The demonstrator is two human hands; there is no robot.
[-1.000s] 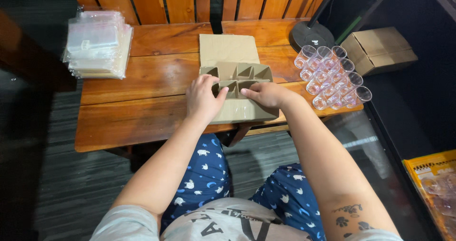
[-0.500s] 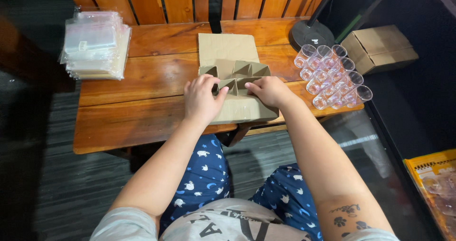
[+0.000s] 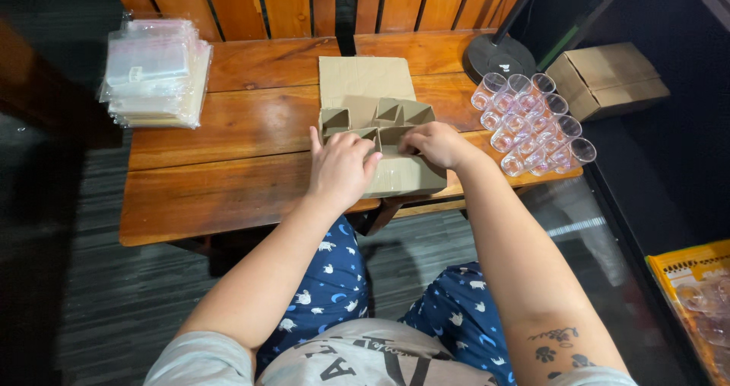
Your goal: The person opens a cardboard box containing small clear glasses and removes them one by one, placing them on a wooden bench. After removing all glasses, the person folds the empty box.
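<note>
Two hands: both laid on the cardboard divider [image 3: 378,120]
Left hand [image 3: 340,168]: pressed flat, fingers spread, nothing clasped
Right hand [image 3: 436,144]: fingertips curled over a partition wall
Divider: directly ahead on the worktop [image 3: 228,139], equally near both hands

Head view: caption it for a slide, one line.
Both hands, left hand and right hand, press on a cardboard divider box beside clear plastic cups.

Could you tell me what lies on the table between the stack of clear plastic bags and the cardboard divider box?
Nothing: in the head view, only bare wooden table lies between the stack of clear plastic bags and the cardboard divider box, on which both hands rest.
</note>
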